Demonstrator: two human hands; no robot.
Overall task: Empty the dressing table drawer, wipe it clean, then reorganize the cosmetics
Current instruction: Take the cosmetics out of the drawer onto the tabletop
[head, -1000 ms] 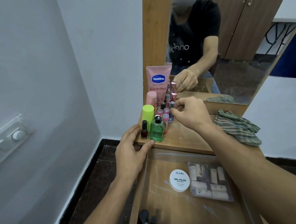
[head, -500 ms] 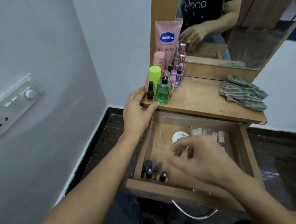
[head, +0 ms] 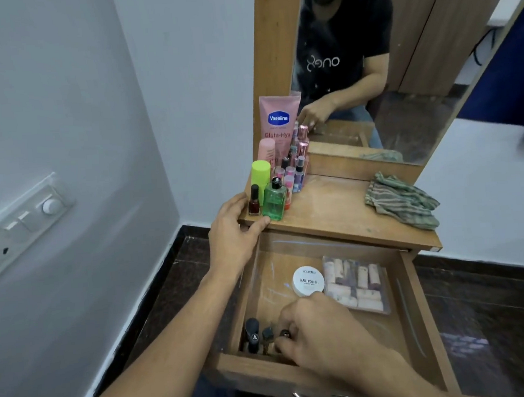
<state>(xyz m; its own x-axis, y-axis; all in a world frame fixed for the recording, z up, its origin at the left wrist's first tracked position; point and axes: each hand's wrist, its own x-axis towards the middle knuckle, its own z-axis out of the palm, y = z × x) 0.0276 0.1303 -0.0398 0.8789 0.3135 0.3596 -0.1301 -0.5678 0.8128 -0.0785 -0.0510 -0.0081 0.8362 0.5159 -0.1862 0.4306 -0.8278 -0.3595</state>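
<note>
Left hand (head: 232,231): my arm stretched forward, palm flat over the bench (head: 332,215) corner, fingers spread, holding nothing. Right hand (head: 321,332): reaching down into the open drawer (head: 412,312), fingertips pinched on a small dark bottle (head: 285,333) (front-left corner, beside two others).

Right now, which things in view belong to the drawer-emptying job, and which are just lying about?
Job:
- open drawer
- dark-capped bottles at its front left, where the right hand reaches
- white nail polish tub
- clear case of small tubes
- cosmetics cluster on the tabletop
- striped cloth

Lying about:
- wall switch panel
- mirror
</note>
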